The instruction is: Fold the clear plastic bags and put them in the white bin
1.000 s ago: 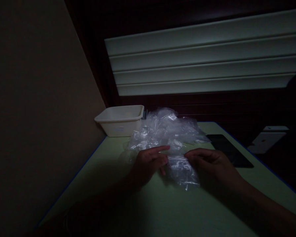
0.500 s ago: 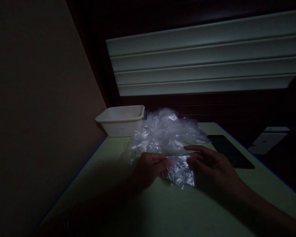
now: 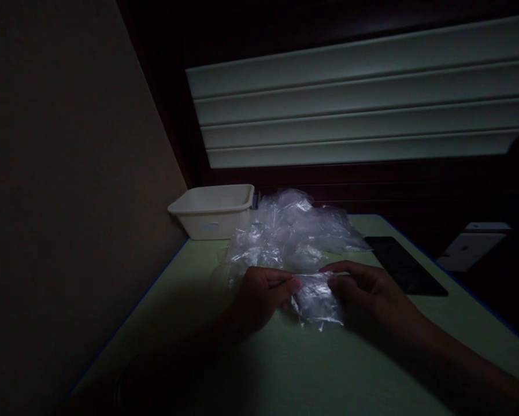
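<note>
A small clear plastic bag (image 3: 318,301), crinkled and shiny, hangs between my hands above the table. My left hand (image 3: 262,293) pinches its upper left corner between thumb and fingers. At the upper right corner, the thumb and fingers of my right hand (image 3: 366,287) are closed on the same bag, with the index finger reaching along its top edge. Just beyond my hands lies a loose heap of clear plastic bags (image 3: 285,228). Whether the held bag has anything inside, I cannot tell.
A white plastic tub (image 3: 214,225) stands at the back left, beside the heap. To the right lies a dark flat tablet-like slab (image 3: 404,266). The pale green table (image 3: 311,375) has a blue edge. A white box (image 3: 471,249) is beyond its right side, and a slatted panel (image 3: 350,110) rises behind.
My right index finger has come down from its raised position to the bag's top edge. The bag has shifted slightly in shape; my left hand has stayed in place.
</note>
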### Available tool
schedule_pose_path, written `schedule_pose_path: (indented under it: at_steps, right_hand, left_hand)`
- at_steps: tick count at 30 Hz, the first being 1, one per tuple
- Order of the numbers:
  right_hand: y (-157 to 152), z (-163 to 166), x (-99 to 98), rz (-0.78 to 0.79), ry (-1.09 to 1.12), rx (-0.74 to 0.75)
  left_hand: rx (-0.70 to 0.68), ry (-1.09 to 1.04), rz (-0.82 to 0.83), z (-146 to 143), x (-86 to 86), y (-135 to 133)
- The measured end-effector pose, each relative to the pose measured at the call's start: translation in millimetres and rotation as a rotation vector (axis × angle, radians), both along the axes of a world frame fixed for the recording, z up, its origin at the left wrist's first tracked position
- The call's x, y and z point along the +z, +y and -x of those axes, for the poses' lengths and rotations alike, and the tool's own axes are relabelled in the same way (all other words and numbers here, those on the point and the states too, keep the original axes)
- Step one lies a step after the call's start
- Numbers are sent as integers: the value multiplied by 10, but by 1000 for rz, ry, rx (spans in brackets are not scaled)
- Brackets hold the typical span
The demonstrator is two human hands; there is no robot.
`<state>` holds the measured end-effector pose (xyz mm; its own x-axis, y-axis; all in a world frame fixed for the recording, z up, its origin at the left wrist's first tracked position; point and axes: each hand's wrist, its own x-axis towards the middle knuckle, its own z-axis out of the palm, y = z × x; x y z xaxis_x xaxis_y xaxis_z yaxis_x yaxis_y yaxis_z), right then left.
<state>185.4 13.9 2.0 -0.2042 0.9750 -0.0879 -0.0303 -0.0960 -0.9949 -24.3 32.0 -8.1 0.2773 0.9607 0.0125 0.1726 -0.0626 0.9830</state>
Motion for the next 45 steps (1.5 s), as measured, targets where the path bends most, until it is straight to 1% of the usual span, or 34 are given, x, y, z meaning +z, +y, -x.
schedule_pose_path:
  at_steps: [3,7,12,15,19,24,27,30,33,36,39,42,45]
  right_hand:
    - [18,11,-20,63,112,-35]
    - [40,17,-33,118,240,-57]
    - [57,1,-38,135,307,-51]
    - [56,-10,-33,142,331,-23]
    - [50,-10,-18,143,346,10]
    - [34,-5,-1,65,304,19]
    - [15,-4,8,11,260,18]
    - [-7,2,43,-72,124,-67]
    - [-35,12,108,-181,-62,-143]
    - [-65,11,148,-281,-204,-134]
    - [-79,-7,127,-349,-301,-130]
    - [-66,-19,85,-356,-316,-132]
    - [-40,-12,80,-278,-208,-106]
  left_hand:
    - [-7,-16,-7,11,-2,-1]
    - [-5,-105,30,11,6,-1]
    - [-61,-149,-13,3,49,-11]
    - [-92,-131,-44,14,57,-13]
    - [-72,-53,-87,43,48,-17]
    - [-106,-44,-99,78,59,-15]
    - [-132,-94,-95,79,66,10]
    - [-128,-98,-84,58,60,34]
    - [-145,-98,0,31,36,41]
    - [-204,-131,96,18,-8,41]
    - [-201,-74,94,23,-46,45]
    - [-148,-43,74,26,-55,48]
    - [-101,-57,51,20,-41,46]
